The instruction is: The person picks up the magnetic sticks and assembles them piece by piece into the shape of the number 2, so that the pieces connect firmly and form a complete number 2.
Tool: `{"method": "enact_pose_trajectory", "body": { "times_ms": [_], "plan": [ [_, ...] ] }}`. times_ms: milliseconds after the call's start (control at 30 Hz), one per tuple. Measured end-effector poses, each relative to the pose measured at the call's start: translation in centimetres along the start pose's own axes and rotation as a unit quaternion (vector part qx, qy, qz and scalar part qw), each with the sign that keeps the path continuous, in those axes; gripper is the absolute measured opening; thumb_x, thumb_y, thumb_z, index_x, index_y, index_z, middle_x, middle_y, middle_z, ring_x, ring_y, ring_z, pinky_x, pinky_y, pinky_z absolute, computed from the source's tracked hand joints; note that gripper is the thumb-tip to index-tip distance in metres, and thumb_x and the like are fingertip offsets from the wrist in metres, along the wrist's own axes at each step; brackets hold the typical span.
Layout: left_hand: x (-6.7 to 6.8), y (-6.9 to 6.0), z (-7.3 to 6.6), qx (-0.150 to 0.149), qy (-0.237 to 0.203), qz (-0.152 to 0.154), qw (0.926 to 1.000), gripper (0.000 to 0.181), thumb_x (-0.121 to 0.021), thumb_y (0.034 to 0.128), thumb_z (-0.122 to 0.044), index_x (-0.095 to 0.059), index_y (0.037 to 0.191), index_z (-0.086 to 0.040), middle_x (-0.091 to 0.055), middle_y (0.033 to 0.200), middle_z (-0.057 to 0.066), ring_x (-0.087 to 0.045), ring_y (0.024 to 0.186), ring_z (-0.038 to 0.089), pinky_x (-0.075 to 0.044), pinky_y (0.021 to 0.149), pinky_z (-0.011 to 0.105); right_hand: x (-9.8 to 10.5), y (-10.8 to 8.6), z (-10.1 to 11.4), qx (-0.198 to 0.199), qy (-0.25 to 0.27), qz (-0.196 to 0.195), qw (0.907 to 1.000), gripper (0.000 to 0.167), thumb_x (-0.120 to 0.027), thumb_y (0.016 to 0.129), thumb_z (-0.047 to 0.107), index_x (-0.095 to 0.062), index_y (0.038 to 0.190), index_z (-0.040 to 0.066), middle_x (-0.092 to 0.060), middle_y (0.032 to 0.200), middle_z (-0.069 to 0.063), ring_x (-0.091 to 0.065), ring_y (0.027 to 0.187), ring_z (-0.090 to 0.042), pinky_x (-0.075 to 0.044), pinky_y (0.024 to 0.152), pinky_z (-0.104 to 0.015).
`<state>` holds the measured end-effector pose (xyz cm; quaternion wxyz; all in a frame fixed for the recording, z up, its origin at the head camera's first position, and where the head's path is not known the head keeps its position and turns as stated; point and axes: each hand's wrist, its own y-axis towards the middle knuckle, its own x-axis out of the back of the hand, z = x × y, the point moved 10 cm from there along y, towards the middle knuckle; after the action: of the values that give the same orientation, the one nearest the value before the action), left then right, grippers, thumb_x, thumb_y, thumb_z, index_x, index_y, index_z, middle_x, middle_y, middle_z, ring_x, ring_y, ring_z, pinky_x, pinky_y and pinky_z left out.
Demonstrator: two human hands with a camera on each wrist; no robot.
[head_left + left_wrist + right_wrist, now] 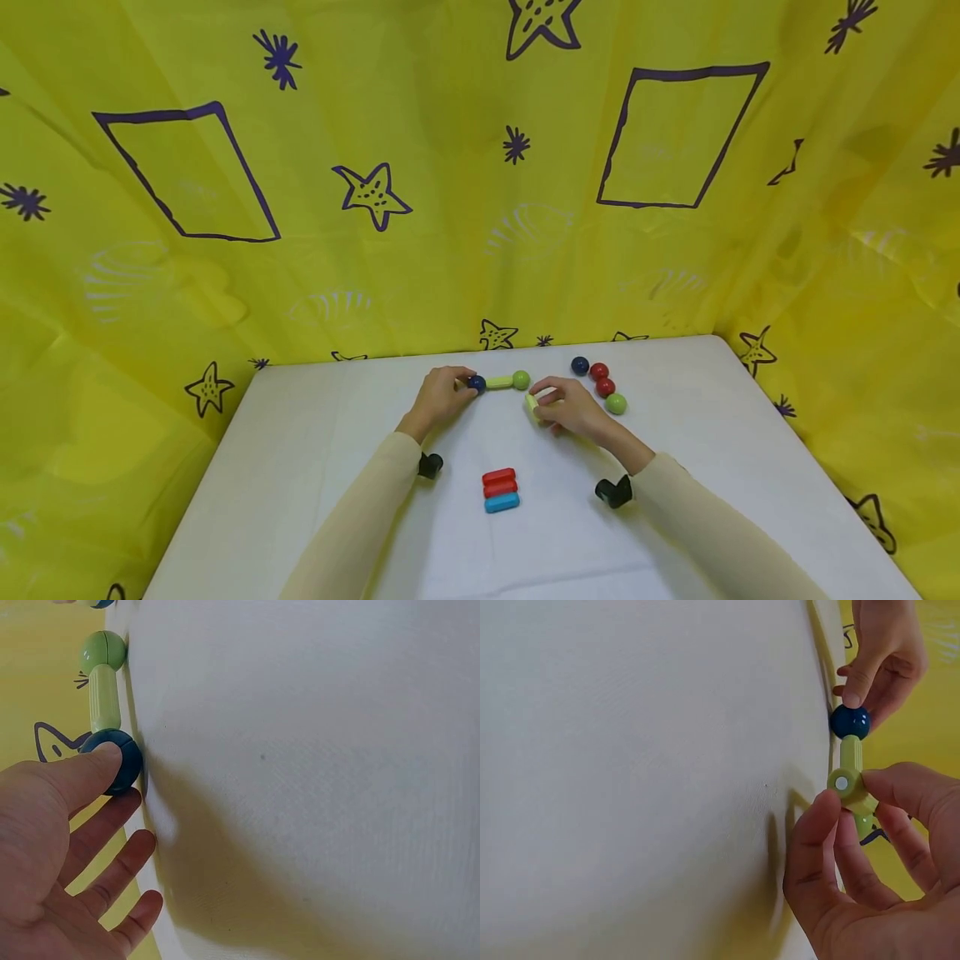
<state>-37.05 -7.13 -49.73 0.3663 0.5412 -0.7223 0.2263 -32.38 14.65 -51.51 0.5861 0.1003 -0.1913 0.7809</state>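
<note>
Fabric in bright yellow (pixel 90 350), printed with dark purple stars, hangs at the left of the white tabletop (pixel 300 467) and runs along the back. The person's left hand (pixel 438 396) comes first, thumb and forefinger pinching a glossy dark blue ball (pixel 477 384) near the far edge. Joined to that ball is a ridged pale yellow-green rod (pixel 498 382), and at its other end sits a shiny lime-green ball (pixel 521 380). Closer to the person lie two short red rods (pixel 499 482) and one bright blue rod (pixel 502 502), side by side. Next, the right hand (pixel 573 408) pinches a second pale yellow-green rod (pixel 532 406), a white round spot on its end, near the lime-green ball. Rightmost, close together, I see another dark blue ball (pixel 580 366), two red balls (pixel 602 379) and another lime-green ball (pixel 616 403).
</note>
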Motion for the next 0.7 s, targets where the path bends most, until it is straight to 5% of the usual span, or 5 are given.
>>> {"method": "enact_pose_trajectory", "body": {
  "times_ms": [700],
  "plan": [
    [0.0, 0.0, 0.0, -0.002, 0.004, -0.003, 1.0000, 0.032, -0.075, 0.0951, -0.017, -0.073, 0.126, -0.008, -0.074, 0.113, 0.007, -0.058, 0.094, 0.022, -0.048, 0.091, 0.042, -0.4, 1.6, -0.4, -0.079, 0.025, -0.059, 0.9948, 0.030, -0.070, 0.093, 0.003, -0.066, 0.123, 0.005, -0.069, 0.103, -0.017, -0.065, 0.069, -0.021, -0.059, 0.058, -0.032]
  ]
}}
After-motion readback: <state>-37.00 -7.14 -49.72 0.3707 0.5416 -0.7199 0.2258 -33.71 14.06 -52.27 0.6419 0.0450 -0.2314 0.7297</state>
